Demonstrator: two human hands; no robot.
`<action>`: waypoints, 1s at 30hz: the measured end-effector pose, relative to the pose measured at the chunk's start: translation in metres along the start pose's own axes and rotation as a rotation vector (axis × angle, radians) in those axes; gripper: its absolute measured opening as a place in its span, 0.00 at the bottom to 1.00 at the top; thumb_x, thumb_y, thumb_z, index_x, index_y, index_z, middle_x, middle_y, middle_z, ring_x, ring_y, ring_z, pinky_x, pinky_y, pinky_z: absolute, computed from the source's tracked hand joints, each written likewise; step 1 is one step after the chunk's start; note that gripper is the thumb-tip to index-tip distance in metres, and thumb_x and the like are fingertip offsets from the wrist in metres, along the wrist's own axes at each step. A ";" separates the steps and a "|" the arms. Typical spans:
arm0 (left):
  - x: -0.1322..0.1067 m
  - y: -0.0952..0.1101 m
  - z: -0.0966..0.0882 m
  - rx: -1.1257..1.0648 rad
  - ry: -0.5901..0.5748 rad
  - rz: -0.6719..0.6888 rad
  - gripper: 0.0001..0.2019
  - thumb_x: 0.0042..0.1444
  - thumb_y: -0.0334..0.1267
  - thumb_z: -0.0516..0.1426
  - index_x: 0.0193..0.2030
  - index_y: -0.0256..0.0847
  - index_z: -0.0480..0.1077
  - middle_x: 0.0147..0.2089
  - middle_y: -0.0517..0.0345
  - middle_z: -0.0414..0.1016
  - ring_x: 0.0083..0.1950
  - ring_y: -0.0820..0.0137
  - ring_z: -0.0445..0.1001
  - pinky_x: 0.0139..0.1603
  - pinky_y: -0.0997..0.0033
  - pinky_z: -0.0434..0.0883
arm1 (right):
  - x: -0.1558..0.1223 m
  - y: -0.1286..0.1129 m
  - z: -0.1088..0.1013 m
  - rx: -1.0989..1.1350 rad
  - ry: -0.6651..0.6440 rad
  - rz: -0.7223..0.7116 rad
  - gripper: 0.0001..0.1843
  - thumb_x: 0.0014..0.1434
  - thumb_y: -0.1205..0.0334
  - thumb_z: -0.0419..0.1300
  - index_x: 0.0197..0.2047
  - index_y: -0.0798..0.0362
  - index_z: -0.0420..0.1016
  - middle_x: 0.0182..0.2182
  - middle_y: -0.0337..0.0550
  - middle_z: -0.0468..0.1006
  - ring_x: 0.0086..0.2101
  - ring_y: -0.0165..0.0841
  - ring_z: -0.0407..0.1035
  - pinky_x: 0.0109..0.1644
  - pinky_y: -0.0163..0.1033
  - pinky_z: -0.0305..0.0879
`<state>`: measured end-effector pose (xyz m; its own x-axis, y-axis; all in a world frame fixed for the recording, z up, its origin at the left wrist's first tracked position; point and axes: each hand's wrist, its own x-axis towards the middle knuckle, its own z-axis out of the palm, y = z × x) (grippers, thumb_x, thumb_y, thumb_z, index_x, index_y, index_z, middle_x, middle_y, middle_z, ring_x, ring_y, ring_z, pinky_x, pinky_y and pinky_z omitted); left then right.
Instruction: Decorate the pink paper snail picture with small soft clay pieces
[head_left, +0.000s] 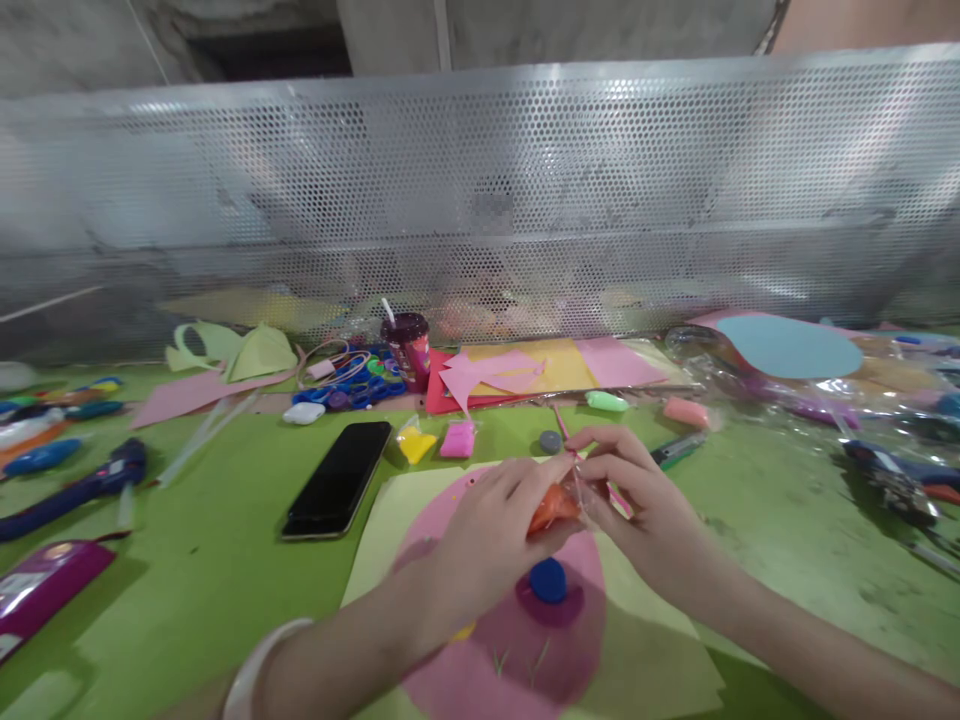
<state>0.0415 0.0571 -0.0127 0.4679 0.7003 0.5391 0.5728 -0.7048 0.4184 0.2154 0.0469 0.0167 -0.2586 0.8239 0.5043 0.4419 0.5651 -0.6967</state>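
My left hand (491,530) and my right hand (637,500) meet over a pink paper oval (487,660) that lies on a pale yellow sheet (645,660). Both pinch a small clear packet with an orange lump (553,507) inside; fingers of each hand are closed on it. A thin pink stick (561,420) rises just behind the right fingers. Below the hands, a blue round piece (548,580) sits on a purple patch of the pink oval.
A black phone (339,478) lies left of the sheet on the green table (225,560). Yellow (416,443), pink (457,439), green (606,401) lumps, a dark cup (406,350), blue scissors (352,385), coloured papers (540,370) and glue guns (75,490) crowd the back and sides. A perforated metal screen (480,200) stands behind.
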 end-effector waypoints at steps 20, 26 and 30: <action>0.004 0.000 -0.005 -0.258 0.040 -0.315 0.22 0.59 0.41 0.55 0.60 0.45 0.59 0.58 0.50 0.67 0.58 0.61 0.65 0.58 0.56 0.63 | -0.009 -0.004 -0.005 -0.018 -0.149 0.022 0.13 0.67 0.55 0.44 0.53 0.48 0.56 0.40 0.47 0.79 0.22 0.27 0.65 0.26 0.35 0.67; 0.002 0.009 -0.006 -0.336 -0.033 -0.395 0.22 0.59 0.46 0.55 0.60 0.49 0.60 0.56 0.53 0.69 0.56 0.58 0.66 0.56 0.54 0.62 | -0.009 -0.003 -0.008 0.128 -0.214 0.055 0.17 0.68 0.54 0.44 0.58 0.43 0.51 0.35 0.39 0.78 0.21 0.27 0.63 0.25 0.34 0.66; 0.004 0.007 -0.007 -0.567 0.010 -0.513 0.21 0.59 0.46 0.55 0.58 0.49 0.60 0.55 0.55 0.69 0.54 0.62 0.68 0.54 0.62 0.64 | -0.001 0.001 -0.011 0.232 0.046 0.081 0.13 0.67 0.51 0.45 0.54 0.41 0.58 0.37 0.39 0.75 0.21 0.27 0.62 0.22 0.33 0.64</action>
<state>0.0423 0.0540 -0.0024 0.2283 0.9566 0.1813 0.2827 -0.2433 0.9278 0.2259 0.0463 0.0212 -0.1885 0.8673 0.4608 0.2494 0.4960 -0.8317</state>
